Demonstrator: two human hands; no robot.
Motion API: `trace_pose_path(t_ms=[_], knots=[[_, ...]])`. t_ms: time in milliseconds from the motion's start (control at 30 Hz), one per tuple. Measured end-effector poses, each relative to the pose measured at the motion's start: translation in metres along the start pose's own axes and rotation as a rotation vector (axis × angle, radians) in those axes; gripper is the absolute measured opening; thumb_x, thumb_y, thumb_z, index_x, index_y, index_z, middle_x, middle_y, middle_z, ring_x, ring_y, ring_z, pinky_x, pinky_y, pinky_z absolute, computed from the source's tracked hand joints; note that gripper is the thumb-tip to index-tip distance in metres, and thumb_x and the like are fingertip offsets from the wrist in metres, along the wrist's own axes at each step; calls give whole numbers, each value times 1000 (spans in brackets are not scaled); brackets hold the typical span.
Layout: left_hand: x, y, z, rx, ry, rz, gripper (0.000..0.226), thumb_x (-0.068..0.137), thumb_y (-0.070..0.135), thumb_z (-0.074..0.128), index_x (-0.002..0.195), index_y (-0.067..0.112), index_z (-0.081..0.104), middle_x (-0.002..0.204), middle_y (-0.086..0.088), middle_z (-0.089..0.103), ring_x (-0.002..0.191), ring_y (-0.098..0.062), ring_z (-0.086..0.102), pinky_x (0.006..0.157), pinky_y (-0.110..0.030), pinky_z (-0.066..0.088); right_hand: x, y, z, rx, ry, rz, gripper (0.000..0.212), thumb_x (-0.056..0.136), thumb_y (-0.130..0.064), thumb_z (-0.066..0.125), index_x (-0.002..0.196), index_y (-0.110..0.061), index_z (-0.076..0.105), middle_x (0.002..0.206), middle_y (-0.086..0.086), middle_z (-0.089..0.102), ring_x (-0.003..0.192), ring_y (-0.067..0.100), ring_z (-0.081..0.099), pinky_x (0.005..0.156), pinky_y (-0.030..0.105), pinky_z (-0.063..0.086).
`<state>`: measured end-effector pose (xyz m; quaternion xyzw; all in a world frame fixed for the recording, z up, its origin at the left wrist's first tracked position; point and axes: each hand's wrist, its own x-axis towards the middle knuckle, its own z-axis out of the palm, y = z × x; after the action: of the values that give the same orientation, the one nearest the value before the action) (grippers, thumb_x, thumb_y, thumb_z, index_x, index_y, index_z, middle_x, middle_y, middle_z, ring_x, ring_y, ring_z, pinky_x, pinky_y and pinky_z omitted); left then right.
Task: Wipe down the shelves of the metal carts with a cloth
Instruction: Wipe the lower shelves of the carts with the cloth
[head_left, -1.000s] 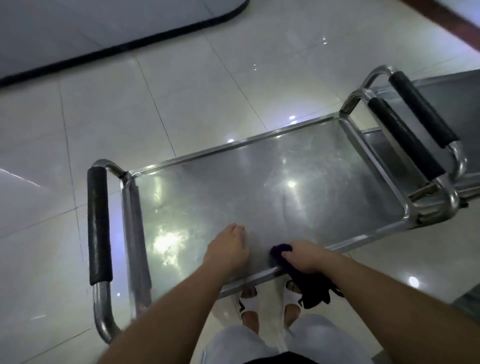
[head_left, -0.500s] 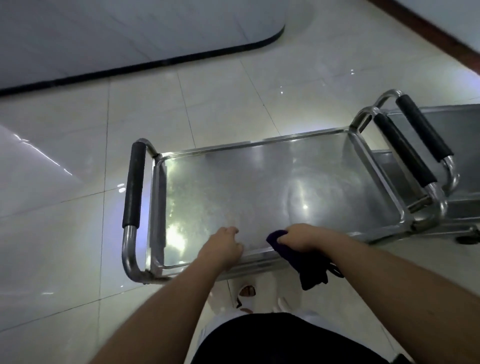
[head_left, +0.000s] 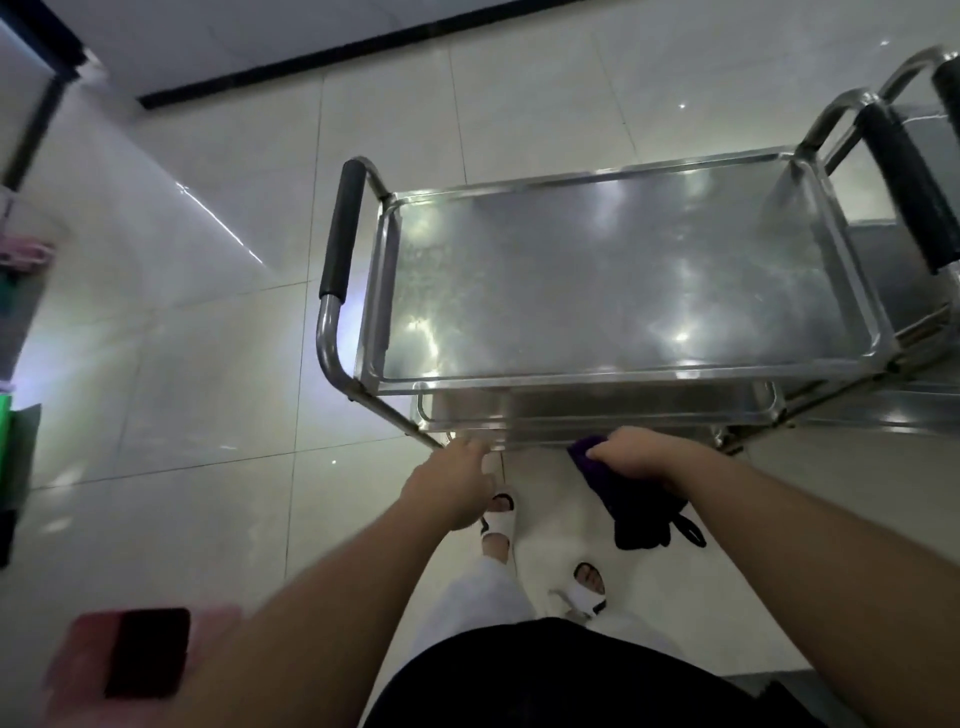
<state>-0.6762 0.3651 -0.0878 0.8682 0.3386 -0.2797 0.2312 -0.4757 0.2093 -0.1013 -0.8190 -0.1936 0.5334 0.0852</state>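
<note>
A steel cart stands in front of me with a shiny top shelf (head_left: 623, 280) and a lower shelf (head_left: 597, 410) showing under its near edge. Black grips cover its handles, one on the left (head_left: 340, 234). My right hand (head_left: 639, 452) grips a dark purple cloth (head_left: 628, 499) just in front of the lower shelf's near rim; most of the cloth hangs below the hand. My left hand (head_left: 457, 483) reaches toward the near left corner of the lower shelf with fingers extended, holding nothing.
A second steel cart (head_left: 914, 218) with black handle grips stands against the right end of the first. A glossy tiled floor (head_left: 208, 364) surrounds them. A blurred red and black object (head_left: 140, 654) sits at lower left. My sandalled feet are below the hands.
Both hands have come off the top shelf's near edge and dropped to the lower shelf's level. I have stepped back and the view has swung left, so the cart sits further right.
</note>
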Motion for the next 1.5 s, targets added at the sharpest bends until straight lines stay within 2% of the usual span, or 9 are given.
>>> trace_pose_path(t_ms=[267, 467, 700, 867, 1067, 1200, 1333, 1433, 1500], knots=[[-25, -45, 21, -9, -25, -43, 54, 104, 36, 45, 157, 29, 39, 157, -2, 45, 138, -28, 49, 109, -44, 45, -8, -19, 36, -102, -26, -12, 25, 103, -34, 51, 90, -17, 62, 89, 3, 64, 86, 21, 61, 79, 32, 42], [-30, -110, 37, -36, -47, -23, 52, 104, 38, 44, 156, 29, 40, 155, -1, 47, 136, -27, 51, 107, -45, 47, -2, -51, 77, -182, 25, 25, 24, 103, -33, 51, 105, -14, 64, 105, 9, 68, 89, 23, 61, 80, 32, 42], [-15, -208, 57, -123, -86, -78, 51, 103, 36, 46, 153, 25, 45, 150, -6, 51, 134, -28, 53, 108, -43, 47, 18, -88, 154, -279, 94, 53, 45, 105, -37, 44, 139, -10, 57, 136, 15, 63, 120, 32, 61, 87, 32, 42], [4, -236, 70, -176, -78, -114, 50, 103, 37, 48, 151, 24, 47, 147, -6, 54, 130, -26, 55, 106, -41, 48, 45, -91, 189, -196, 78, 21, 40, 104, -40, 46, 133, -15, 60, 124, 11, 67, 96, 26, 57, 81, 33, 41], [34, -246, 90, -261, -39, -213, 50, 103, 36, 49, 151, 22, 48, 146, -3, 57, 127, -24, 58, 102, -36, 48, 99, -93, 197, -57, 20, 9, 34, 105, -36, 48, 122, -13, 65, 113, 11, 68, 99, 28, 63, 81, 33, 42], [63, -246, 114, -346, 5, -276, 48, 102, 36, 50, 149, 24, 50, 143, -1, 59, 123, -22, 59, 98, -34, 48, 141, -89, 195, 7, 12, -5, 31, 104, -40, 48, 113, -14, 63, 96, 7, 66, 88, 24, 64, 74, 35, 46], [117, -246, 140, -475, 84, -293, 46, 101, 36, 53, 146, 25, 53, 139, 3, 62, 102, -15, 59, 77, -29, 47, 190, -86, 196, 82, 63, -21, 28, 104, -40, 49, 109, -17, 63, 95, 7, 67, 88, 25, 65, 74, 36, 49], [164, -253, 150, -569, 182, -293, 49, 99, 40, 55, 146, 27, 51, 137, 6, 62, 103, -16, 62, 82, -37, 57, 229, -89, 202, 166, 92, -34, 26, 103, -42, 49, 103, -19, 62, 96, 8, 67, 88, 26, 66, 79, 39, 53], [196, -262, 154, -619, 264, -291, 56, 98, 45, 57, 149, 27, 47, 138, 6, 61, 97, -9, 62, 75, -33, 56, 257, -92, 206, 186, 114, -58, 29, 103, -42, 49, 100, -17, 64, 97, 10, 69, 88, 28, 66, 76, 37, 51]])
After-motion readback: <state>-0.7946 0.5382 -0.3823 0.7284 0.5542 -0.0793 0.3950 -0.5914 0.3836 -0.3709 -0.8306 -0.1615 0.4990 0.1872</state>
